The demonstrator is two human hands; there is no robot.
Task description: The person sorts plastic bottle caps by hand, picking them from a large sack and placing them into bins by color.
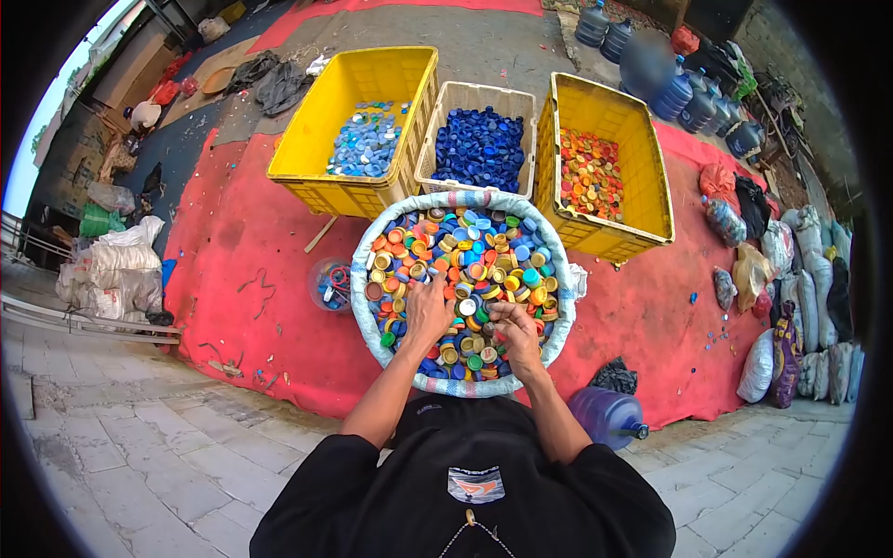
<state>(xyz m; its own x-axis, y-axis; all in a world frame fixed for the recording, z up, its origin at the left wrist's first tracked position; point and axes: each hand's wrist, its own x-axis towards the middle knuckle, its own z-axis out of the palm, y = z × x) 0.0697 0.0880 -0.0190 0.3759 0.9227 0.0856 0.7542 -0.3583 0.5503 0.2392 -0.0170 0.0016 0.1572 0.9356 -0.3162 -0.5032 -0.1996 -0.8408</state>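
Note:
A round basin with a pale cloth-wrapped rim (pixel 365 302) stands right in front of me, heaped with bottle caps (pixel 484 251) of many colours. Over the middle-left of the heap, my left hand (pixel 430 312) has its fingers stretched forward, the tips touching caps near some orange ones. Above the right part, my right hand (pixel 517 337) has its fingers curled together; whatever they hold, if anything, is hidden. Beyond the basin stand a yellow crate (pixel 307 149) with light-blue caps, a white crate (pixel 448 96) with dark-blue caps, and another yellow crate (pixel 635 121) with red, orange and yellow caps.
A clear tub (pixel 330 284) sits left of the basin on the red ground sheet (pixel 251 307). To the right lies a large water jug (pixel 606 417) beside a black plastic bag (pixel 616 377). Filled sacks (pixel 807 288) line the right side; more jugs (pixel 672 98) stand far right.

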